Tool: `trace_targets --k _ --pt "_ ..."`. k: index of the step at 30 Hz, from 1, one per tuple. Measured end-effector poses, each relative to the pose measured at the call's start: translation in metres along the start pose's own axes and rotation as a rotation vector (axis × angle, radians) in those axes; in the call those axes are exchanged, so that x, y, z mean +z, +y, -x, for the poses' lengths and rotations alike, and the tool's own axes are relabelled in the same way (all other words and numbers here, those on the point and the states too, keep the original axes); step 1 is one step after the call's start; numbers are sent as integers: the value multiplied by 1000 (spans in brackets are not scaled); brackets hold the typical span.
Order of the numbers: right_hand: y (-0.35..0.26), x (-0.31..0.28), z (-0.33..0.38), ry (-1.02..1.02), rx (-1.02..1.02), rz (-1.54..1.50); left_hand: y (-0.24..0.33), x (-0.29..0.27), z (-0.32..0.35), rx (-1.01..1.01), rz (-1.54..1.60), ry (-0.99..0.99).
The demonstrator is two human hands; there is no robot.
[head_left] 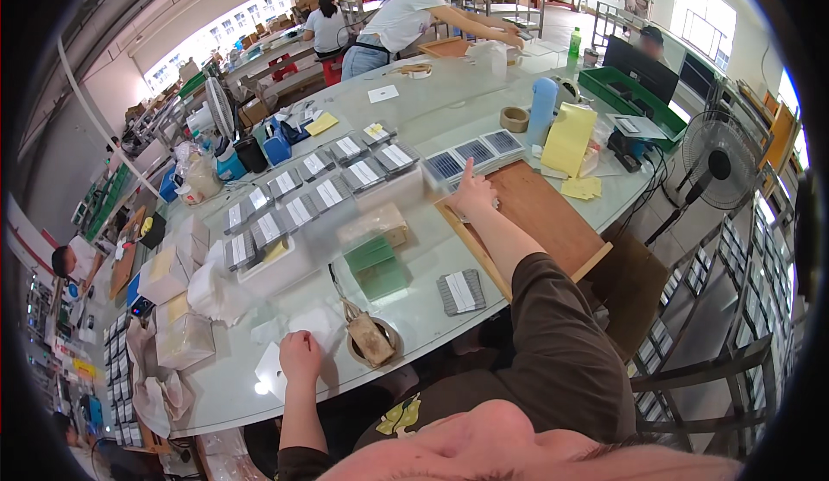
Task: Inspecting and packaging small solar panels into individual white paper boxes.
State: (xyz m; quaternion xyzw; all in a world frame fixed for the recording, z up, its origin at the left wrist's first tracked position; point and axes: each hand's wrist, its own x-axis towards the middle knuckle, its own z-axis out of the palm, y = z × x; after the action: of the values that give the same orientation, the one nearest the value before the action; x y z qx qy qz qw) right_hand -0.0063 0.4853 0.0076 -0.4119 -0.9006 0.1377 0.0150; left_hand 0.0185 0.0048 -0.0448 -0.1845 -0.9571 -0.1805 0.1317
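Observation:
My right hand (473,193) reaches forward over the corner of a brown wooden board (544,209), its index finger stretched out and the others partly bent. The fingertip is at a row of three small dark solar panels (475,151) with white borders; whether it touches them I cannot tell. My left hand (300,357) is low over the near table edge, fingers curled, beside a white sheet (271,369) and crumpled white wrapping (321,324). What those fingers hold, if anything, is hidden. Right of it, a beige block-shaped tool (370,339) rests on a round holder.
Strapped grey stacks (328,194) stand in rows at the middle left. A green block (376,267) and another grey stack (462,292) lie nearer. Tape (515,118), a blue bottle (542,110) and a yellow card (568,140) stand far right. A fan (717,166) stands beyond the table.

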Motion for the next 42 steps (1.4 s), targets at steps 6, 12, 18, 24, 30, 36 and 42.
trace_targets --k 6,12,18,24,30,36,42 --pt "5 5 -6 -26 0 -41 2 -1 2 -10 12 8" --pt "73 -9 -51 -210 -144 -229 1 0 1 19 10 5" --pt "82 2 -33 -271 -398 -30 1 -1 3 -21 30 -14" --pt "86 -6 -34 -161 -536 36 0 2 1 -7 23 -17" --pt "79 -18 -30 -259 -493 -11 -1 0 2 -18 31 -14" --pt "77 -32 -17 -336 -480 -146 0 -4 4 -17 45 -23" --pt "37 -11 36 -33 -203 13 -1 -2 4 -24 62 -15"
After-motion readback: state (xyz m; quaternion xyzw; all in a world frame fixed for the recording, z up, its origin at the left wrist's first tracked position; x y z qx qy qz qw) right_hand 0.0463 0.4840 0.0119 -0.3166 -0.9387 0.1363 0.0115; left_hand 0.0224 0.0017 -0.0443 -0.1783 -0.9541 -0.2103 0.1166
